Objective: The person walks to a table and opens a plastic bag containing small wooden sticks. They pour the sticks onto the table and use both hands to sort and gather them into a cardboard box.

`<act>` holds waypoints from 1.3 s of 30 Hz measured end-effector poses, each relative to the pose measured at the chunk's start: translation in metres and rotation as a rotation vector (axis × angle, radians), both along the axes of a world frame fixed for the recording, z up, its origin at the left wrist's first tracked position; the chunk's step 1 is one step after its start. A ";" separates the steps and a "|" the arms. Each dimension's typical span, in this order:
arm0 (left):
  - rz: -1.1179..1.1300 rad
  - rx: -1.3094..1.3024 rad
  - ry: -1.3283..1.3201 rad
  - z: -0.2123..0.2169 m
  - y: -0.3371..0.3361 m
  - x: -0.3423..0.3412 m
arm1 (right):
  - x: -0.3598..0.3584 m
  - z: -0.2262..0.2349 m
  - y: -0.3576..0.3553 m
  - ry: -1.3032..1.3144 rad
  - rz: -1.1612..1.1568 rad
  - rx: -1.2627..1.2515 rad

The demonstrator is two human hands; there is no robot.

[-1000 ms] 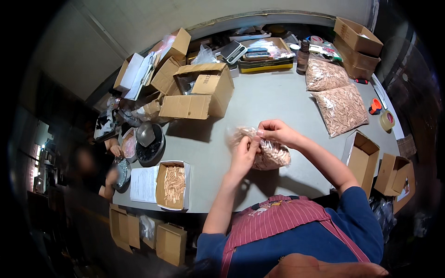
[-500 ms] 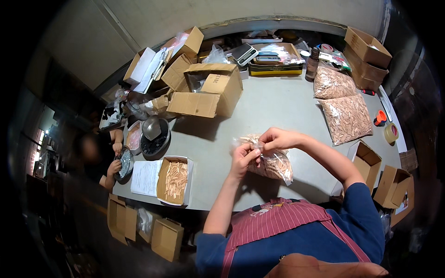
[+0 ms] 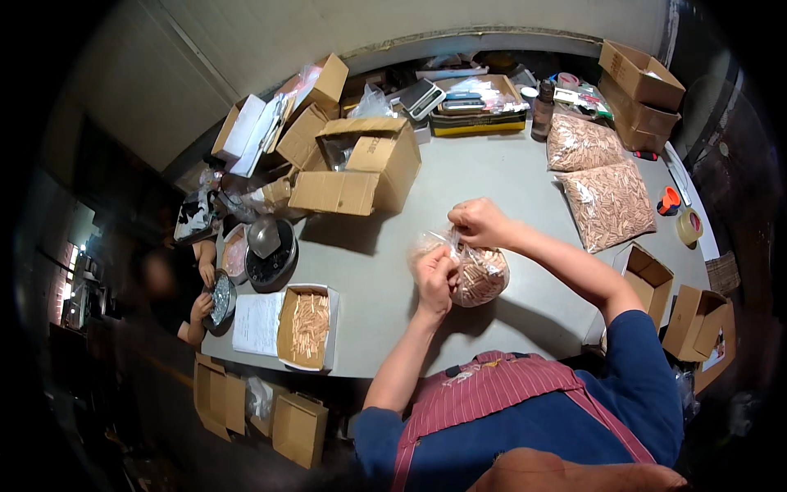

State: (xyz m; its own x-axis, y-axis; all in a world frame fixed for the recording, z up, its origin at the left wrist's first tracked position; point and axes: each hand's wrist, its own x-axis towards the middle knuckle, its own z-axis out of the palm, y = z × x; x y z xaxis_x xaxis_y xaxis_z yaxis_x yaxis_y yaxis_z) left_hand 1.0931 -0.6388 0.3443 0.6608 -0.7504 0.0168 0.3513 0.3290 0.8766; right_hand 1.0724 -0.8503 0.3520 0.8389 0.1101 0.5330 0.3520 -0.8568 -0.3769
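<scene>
A clear plastic bag (image 3: 484, 283) full of small wooden dowels is in front of me at the near middle of the table. Both of my hands pinch its gathered top. My left hand (image 3: 434, 277) is closed on the plastic at the near left side of the bag. Slightly farther off, my right hand (image 3: 479, 223) grips the upper end of the plastic with bent fingers. Two flat bags of the same dowels, a nearer one (image 3: 608, 205) and a farther one (image 3: 584, 143), lie to the right. An open box of loose dowels (image 3: 309, 326) stands at the left front.
An open carton (image 3: 393, 164) stands at the back left, near a black bowl (image 3: 270, 258) with a metal scoop. A co-worker's hands (image 3: 205, 291) work over a round tray at the far left. A tape roll (image 3: 689, 226) and a brown bottle (image 3: 543, 111) are on the right.
My right hand has moved up and away, drawing the bag's top taut. The bag has gone from lying to a more upright, rounded shape. My left hand still holds the plastic.
</scene>
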 end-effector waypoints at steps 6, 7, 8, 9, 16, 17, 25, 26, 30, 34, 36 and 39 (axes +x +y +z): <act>0.103 -0.031 0.171 0.047 -0.076 0.067 | 0.051 0.029 -0.068 -0.071 -0.230 -0.047; 0.101 -0.014 0.154 0.054 -0.088 0.078 | 0.060 0.037 -0.080 -0.095 -0.247 -0.069; 0.097 0.005 0.138 0.061 -0.100 0.088 | 0.069 0.045 -0.090 -0.118 -0.267 -0.089; 0.094 0.024 0.122 0.067 -0.110 0.097 | 0.077 0.052 -0.100 -0.155 -0.308 -0.104; 0.162 0.052 -0.321 0.027 -0.154 0.160 | 0.126 0.060 -0.172 -0.175 -0.446 -0.255; 0.193 0.162 -0.340 0.009 -0.159 0.167 | 0.129 0.046 -0.180 -0.128 -0.469 -0.277; 0.229 0.314 -0.366 -0.061 -0.149 0.175 | 0.132 0.015 -0.130 0.062 -0.392 -0.578; 0.243 0.324 -0.363 -0.063 -0.145 0.175 | 0.132 0.023 -0.116 0.095 -0.323 -0.628; 0.294 0.314 -0.467 -0.064 -0.141 0.172 | 0.139 0.018 -0.075 0.113 -0.045 -0.882; 0.182 0.422 -0.524 -0.070 -0.124 0.184 | 0.166 -0.014 -0.089 0.144 -0.043 -1.191; 0.271 0.470 -0.794 -0.076 -0.116 0.188 | 0.174 -0.014 -0.093 0.061 0.121 -1.055; 0.357 0.481 -1.012 -0.083 -0.110 0.186 | 0.189 -0.021 -0.101 0.124 0.263 -0.848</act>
